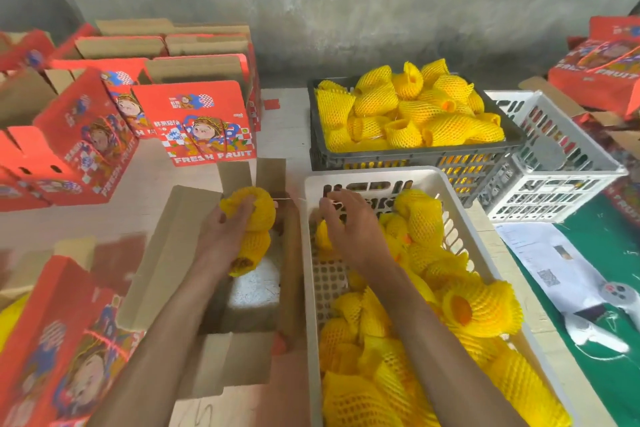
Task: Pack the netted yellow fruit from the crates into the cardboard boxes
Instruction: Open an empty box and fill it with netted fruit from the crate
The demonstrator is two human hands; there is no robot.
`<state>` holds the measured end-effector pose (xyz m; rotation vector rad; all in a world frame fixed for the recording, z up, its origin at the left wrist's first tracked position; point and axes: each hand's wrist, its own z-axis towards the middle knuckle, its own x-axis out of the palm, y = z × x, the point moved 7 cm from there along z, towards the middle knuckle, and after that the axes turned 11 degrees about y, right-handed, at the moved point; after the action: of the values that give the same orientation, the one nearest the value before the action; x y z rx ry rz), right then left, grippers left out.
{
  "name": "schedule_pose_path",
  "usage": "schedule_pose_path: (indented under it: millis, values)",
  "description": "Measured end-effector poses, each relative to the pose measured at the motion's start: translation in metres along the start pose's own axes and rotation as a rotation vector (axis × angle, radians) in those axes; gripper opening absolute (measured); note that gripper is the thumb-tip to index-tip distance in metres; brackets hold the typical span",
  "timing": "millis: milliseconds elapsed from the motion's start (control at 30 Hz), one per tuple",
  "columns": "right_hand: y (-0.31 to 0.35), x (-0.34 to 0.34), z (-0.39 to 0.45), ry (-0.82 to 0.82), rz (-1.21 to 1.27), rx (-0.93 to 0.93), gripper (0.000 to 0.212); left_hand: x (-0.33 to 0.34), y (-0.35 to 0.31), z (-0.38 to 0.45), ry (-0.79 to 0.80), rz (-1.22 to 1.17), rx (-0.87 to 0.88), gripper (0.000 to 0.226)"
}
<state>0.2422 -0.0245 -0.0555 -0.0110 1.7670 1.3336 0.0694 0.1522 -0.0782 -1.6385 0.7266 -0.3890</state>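
Mid-pack: the left hand [227, 229] grips a netted fruit [251, 210] inside the open cardboard box [162, 253]; the right hand [346, 222], fingers spread and empty, reaches into the white crate [313, 288] at three o'clock. Next, I reckon, it grasps another fruit.

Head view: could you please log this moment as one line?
left hand grips netted fruit over open box | right hand open, reaching into white crate

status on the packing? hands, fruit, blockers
Left hand grips netted fruit over open box. Right hand open, reaching into white crate. No blockers seen.
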Motion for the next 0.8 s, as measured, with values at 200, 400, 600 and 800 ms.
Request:
schedule_pose_path:
  millis: [200, 400, 600, 800]
  values:
    - [-0.088, 0.02, 0.021, 0.281, -0.624, 0.422, 0.064, 0.027, 0.01, 0.066, 0.201, 1.122, 0.19, 0.054]
    - [-0.115, 0.05, 0.049, 0.452, -0.797, 0.389, 0.093, 0.058, 0.053, 0.114, 0.5, 1.732, 0.3, 0.093]
    - [-0.122, 0.09, 0.074, 0.478, -0.633, 0.303, 0.104, 0.069, 0.119, 0.116, 0.465, 1.886, 0.212, 0.07]
    - [-0.133, 0.109, 0.078, 0.382, -0.722, 0.319, 0.082, 0.065, 0.132, 0.108, 0.369, 1.646, 0.022, 0.085]
